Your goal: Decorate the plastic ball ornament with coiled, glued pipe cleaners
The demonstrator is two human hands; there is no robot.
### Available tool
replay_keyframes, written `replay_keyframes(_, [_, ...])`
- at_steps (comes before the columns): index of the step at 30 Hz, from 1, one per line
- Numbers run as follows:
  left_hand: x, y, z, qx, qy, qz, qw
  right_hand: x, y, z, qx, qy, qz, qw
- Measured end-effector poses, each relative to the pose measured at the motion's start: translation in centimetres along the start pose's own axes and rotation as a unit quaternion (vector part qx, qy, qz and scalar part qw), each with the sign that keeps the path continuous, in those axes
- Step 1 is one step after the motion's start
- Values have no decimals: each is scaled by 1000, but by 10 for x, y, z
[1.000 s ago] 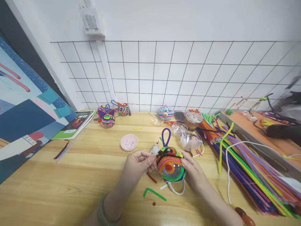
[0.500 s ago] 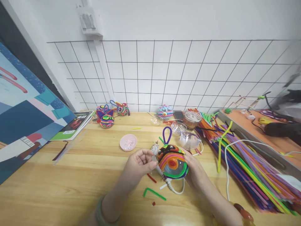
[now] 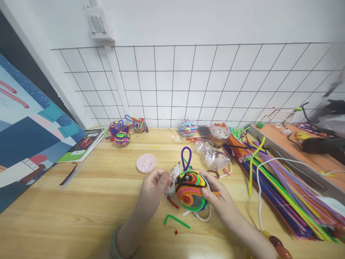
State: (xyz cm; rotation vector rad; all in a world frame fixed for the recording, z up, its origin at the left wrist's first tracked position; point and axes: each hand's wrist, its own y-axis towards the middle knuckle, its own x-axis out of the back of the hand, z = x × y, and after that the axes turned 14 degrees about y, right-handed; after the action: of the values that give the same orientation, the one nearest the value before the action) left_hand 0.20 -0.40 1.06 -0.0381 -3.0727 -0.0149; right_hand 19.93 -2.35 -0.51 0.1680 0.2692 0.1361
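My right hand (image 3: pixel 222 199) grips a round ball ornament (image 3: pixel 192 192) from its right side, thumb on the front. Coloured pipe cleaners cover the ball in curved bands, with a clear patch low on the front, an orange-red knob and a purple loop (image 3: pixel 185 158) on top. Just left of the ball, my left hand (image 3: pixel 154 189) is closed in a pinch; whatever is between its fingertips cannot be made out. A white hot glue gun (image 3: pixel 174 176) lies behind the ball, partly hidden. Below are a bent green pipe cleaner (image 3: pixel 176 220) and a short red piece (image 3: pixel 173 202).
A pink dish (image 3: pixel 146 163) holds small bits. Clear plastic half-shells (image 3: pixel 216 158) stand behind the ball. Bundled pipe cleaners (image 3: pixel 285 194) and a white cable (image 3: pixel 258 187) lie on the right. Finished-looking ornaments (image 3: pixel 121 139) and a magazine (image 3: pixel 86 144) are at the back left.
The ball has turned in my right hand and shifted slightly left, its knob now further left. My right thumb has come onto its front. My left hand has moved slightly left, its fingers closed tighter.
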Motion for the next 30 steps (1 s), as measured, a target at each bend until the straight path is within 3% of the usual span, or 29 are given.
replay_keyframes(1, [0,-1,2,-13,-22,15,1000,-1,-1,0,1,-7,3,1000])
replay_keyframes(6, [-3,-8,6,-21,-106,222,969,-4,-5,1,14,-82,35,996])
replay_keyframes(9, [-3,-13,1,-18,-96,275,957,-6,-6,1,25,-125,72,989])
replay_keyframes(15, [-2,-16,-5,-10,-82,275,958,-9,-6,2,16,-145,83,986])
replay_keyframes(22, [-2,-13,-6,3,-99,243,965,-4,-7,4,-4,-95,84,992])
replay_keyframes(27, [3,-10,-9,2,-106,182,977,12,3,4,11,-50,1,999])
replay_keyframes(30, [8,-7,-11,-3,-115,112,987,31,15,6,30,-175,-91,980])
